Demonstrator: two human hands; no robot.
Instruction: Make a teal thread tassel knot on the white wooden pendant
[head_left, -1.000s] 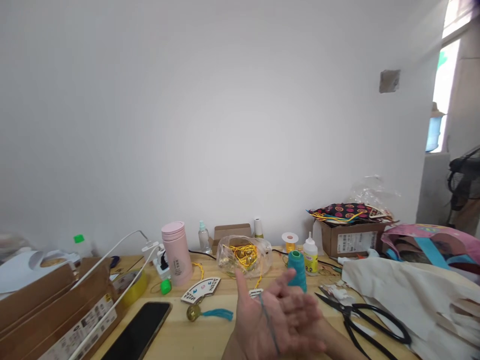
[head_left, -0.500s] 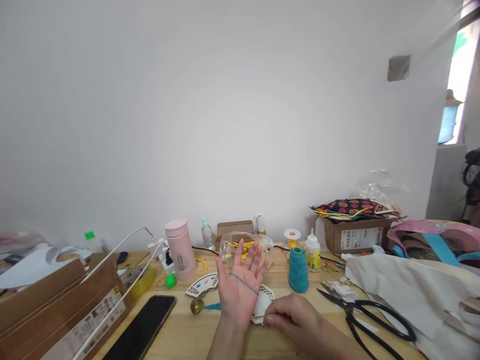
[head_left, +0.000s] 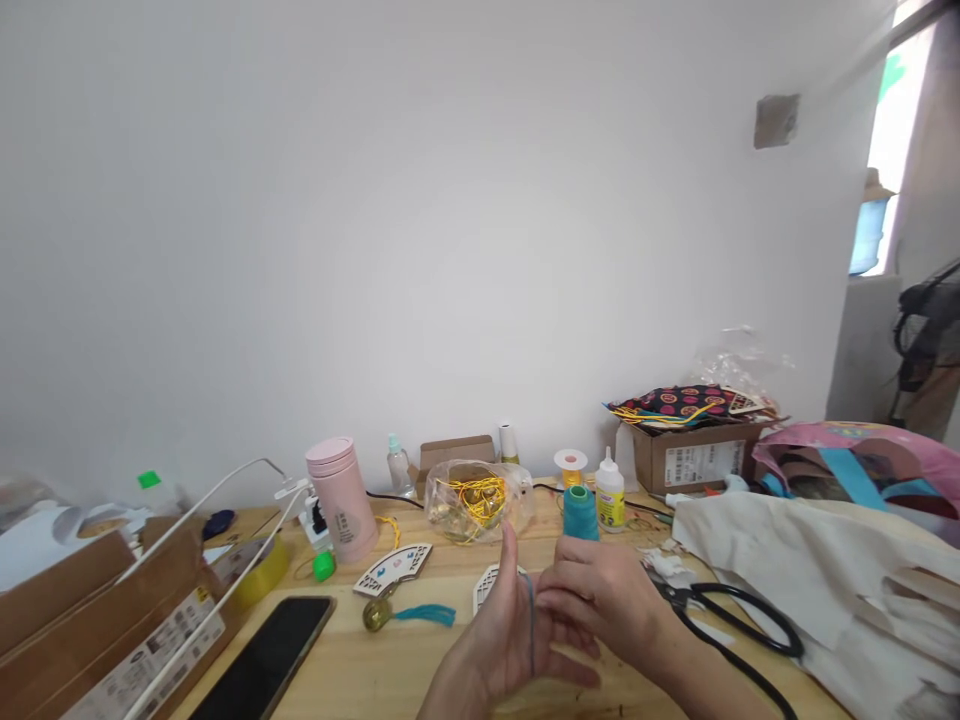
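Teal thread (head_left: pixel 532 630) is wrapped around the palm of my left hand (head_left: pixel 499 640). That hand is turned on edge, thumb up and fingers stretched out and apart. My right hand (head_left: pixel 600 595) is closed in a pinch against the left fingers, on the thread; its fingertips are partly hidden. Just behind the right hand stands a cone of teal thread (head_left: pixel 580 513), its lower part covered. A white lattice piece (head_left: pixel 485 588) lies partly hidden behind my left hand. To the left are a gold bell (head_left: pixel 376 614) with a teal tassel (head_left: pixel 425 614) and a fan-shaped white piece (head_left: pixel 394 570).
Black scissors (head_left: pixel 750 612) and white cloth (head_left: pixel 817 560) lie at right. A glue bottle (head_left: pixel 610 492), a plastic bag of yellow cord (head_left: pixel 480 497) and a pink tumbler (head_left: pixel 343 500) stand behind. A phone (head_left: pixel 266 655) and a cardboard box (head_left: pixel 120 640) are at left.
My left hand has turned from palm-facing to edge-on and moved lower right. My right hand has risen from the table to the left fingers. The view has shifted slightly right.
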